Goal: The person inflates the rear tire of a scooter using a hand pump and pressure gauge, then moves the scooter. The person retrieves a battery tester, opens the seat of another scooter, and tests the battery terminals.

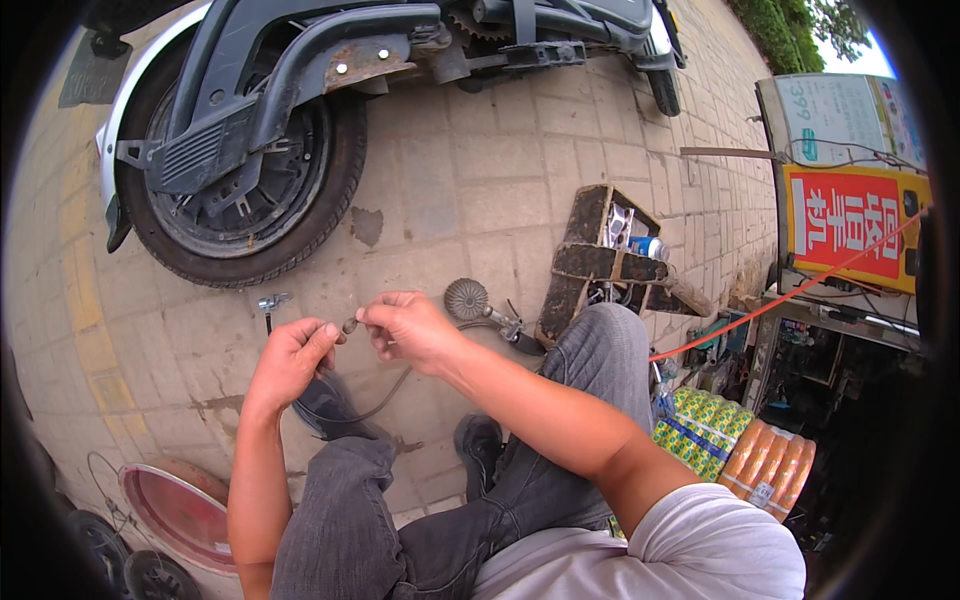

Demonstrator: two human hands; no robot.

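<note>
Just in front of my knees, my left hand [287,358] and my right hand [408,330] meet over the paving. Between their fingertips is a small brownish metal fitting [347,328], pinched from both sides; its exact kind is too small to tell. A dark thin cable [392,392] curves below my hands, past my left shoe. Left of my fingertips, a shiny metal clamp-like end [273,301] on a short black piece lies on the ground. To the right of my right hand lies a round ribbed grey metal part [466,298], beside a metal and black piece [508,326].
A scooter with a black rear wheel [345,190] stands ahead. A worn wooden toolbox [590,262] holds a blue can [648,247]. An orange hose [780,305] crosses at right above wrapped tyre rolls [765,462]. A red basin [165,510] and small wheels [160,577] are at lower left.
</note>
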